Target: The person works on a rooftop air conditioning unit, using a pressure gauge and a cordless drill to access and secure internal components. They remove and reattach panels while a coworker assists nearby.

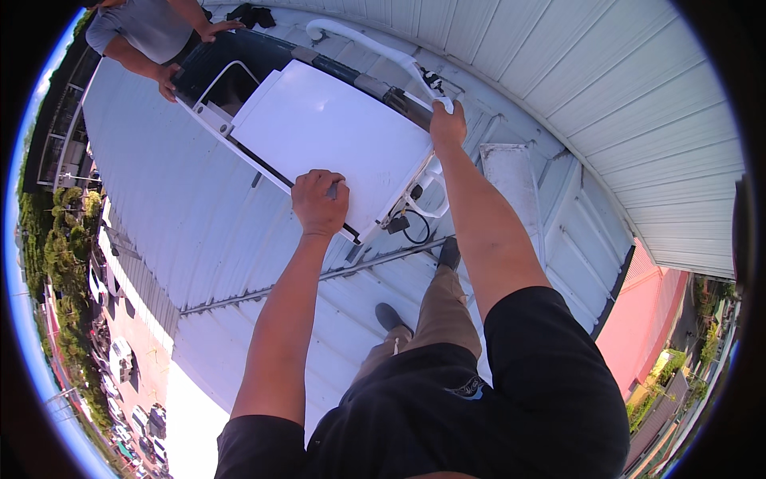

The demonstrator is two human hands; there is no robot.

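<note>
A large white box-shaped unit (319, 120) lies on the sloping metal roof in front of me. My left hand (319, 199) is closed at its near left part, fingers curled, with a small dark grey piece (333, 191) showing by the thumb. What that piece is, I cannot make out. At the unit's right corner my right hand (448, 126) is wrapped round the white end of a bent, wrapped pipe (375, 48). Below that corner hang a black cable (416, 237) and a small black block (397, 224), beside a white curved bracket (435, 209).
A co-worker (142, 36) at the far left has both hands on the frame's far end. A white metal rail (209, 120) runs along the unit's left side. Corrugated wall panels (606, 88) rise at right. The roof edge (132, 271) drops to parked vehicles (121, 359).
</note>
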